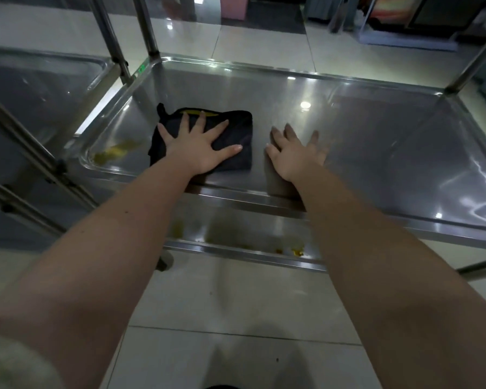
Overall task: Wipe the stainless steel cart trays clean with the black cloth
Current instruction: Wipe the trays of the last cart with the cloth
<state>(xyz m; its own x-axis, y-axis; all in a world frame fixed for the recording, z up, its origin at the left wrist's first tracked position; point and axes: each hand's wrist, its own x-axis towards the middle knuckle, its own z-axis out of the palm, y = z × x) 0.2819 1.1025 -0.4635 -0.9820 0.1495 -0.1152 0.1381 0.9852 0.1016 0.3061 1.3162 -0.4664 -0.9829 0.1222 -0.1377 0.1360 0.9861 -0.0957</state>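
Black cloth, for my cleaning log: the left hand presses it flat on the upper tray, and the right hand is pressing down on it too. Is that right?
Not quite. The head view shows the left hand pressing the black cloth flat on the upper tray, but the right hand is not on it. That hand is spread over bare steel to the cloth's right, apart from it.

Both bare forearms stretched forward, left hand (pixel 198 148) flat with fingers spread, right hand (pixel 295 155) flat, palm down
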